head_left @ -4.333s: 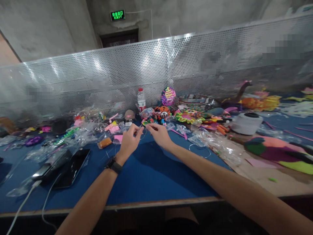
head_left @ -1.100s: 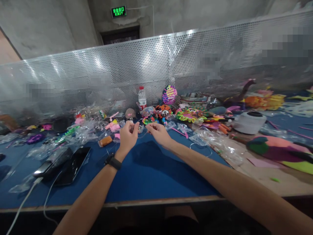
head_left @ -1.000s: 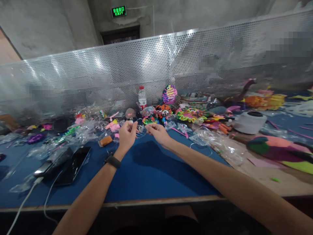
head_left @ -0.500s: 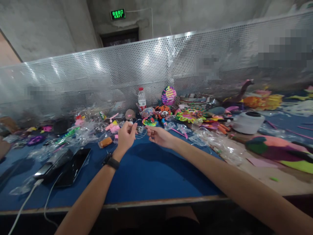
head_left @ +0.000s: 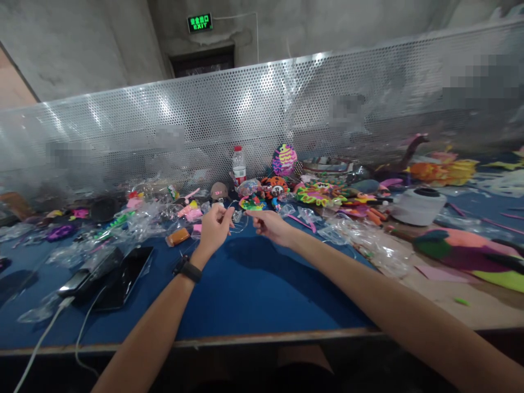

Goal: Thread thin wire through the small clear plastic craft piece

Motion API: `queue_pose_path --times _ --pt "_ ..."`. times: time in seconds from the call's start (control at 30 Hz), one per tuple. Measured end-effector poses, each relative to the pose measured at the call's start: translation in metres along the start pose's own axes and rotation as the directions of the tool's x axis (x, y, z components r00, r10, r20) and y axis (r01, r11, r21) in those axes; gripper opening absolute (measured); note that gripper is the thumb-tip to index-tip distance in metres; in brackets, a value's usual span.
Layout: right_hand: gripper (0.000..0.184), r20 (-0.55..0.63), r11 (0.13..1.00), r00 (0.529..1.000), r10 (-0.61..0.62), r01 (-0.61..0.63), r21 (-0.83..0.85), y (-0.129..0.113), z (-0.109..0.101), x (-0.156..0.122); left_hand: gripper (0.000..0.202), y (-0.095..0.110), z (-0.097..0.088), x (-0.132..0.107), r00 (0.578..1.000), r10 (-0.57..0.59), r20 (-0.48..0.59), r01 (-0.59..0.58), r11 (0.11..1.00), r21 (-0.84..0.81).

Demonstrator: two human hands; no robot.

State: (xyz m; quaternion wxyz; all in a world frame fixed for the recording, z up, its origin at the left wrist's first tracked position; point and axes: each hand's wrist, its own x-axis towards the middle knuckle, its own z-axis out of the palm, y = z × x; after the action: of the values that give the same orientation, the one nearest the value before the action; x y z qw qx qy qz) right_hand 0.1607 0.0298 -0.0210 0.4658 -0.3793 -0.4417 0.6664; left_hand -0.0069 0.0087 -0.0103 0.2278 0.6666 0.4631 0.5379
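My left hand (head_left: 216, 225), with a dark band on its wrist, is closed in a pinch above the blue table (head_left: 262, 295). Facing it across a small gap, my right hand (head_left: 271, 226) is closed too, its forefinger pointing left. A thin clear strand (head_left: 239, 232) curves between the fingertips of both hands; what else they may hold is too small to make out. Just beyond the fingers lies a colourful clay piece (head_left: 252, 204). An orange clay pack (head_left: 178, 237) lies left of my left hand.
Two phones (head_left: 126, 279) with white cables lie at the left. Clear plastic wrappers (head_left: 139, 221) and clay figures spread along the back. A red-capped bottle (head_left: 238, 165) stands before the perforated metal screen (head_left: 204, 125). At the right are a white tub (head_left: 418, 207) and a multicoloured clay shape (head_left: 454, 246).
My right hand's fingers have drawn in, with the forefinger now straighter. My left hand has shifted slightly right. Another person's hand at the left edge has left the view.
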Motion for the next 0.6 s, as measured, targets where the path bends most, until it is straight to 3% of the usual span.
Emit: queue_pose_path --times 0.1,0.2,0.27,0.37,0.5,0.6 --pt "0.023 -0.09 0.956 0.995 -0.048 0.019 -0.293 0.005 -0.004 0.004 0.035 -0.006 0.0 0.001 0.978 -0.161 0.132 0.158 0.987 0.029" --pt "0.023 -0.097 0.818 0.978 -0.183 0.097 -0.568 0.01 -0.01 0.008 0.034 -0.01 0.001 -0.001 0.916 -0.298 0.267 0.274 0.954 0.123" --pt "0.02 -0.088 0.73 0.971 -0.223 0.107 -0.675 0.011 -0.013 0.009 0.034 -0.011 0.001 -0.002 0.878 -0.362 0.313 0.329 0.932 0.155" --pt "0.017 -0.079 0.652 0.98 -0.185 0.062 -0.756 0.01 -0.014 0.008 0.037 -0.008 0.002 -0.004 0.845 -0.423 0.328 0.367 0.904 0.22" --pt "0.015 -0.053 0.587 0.992 -0.11 0.022 -0.809 0.007 -0.012 0.006 0.033 -0.002 0.002 -0.004 0.867 -0.423 0.263 0.289 0.857 0.426" --pt "0.014 -0.046 0.594 0.995 -0.086 0.014 -0.804 0.007 -0.013 0.007 0.026 -0.002 0.002 -0.005 0.893 -0.394 0.218 0.243 0.829 0.503"
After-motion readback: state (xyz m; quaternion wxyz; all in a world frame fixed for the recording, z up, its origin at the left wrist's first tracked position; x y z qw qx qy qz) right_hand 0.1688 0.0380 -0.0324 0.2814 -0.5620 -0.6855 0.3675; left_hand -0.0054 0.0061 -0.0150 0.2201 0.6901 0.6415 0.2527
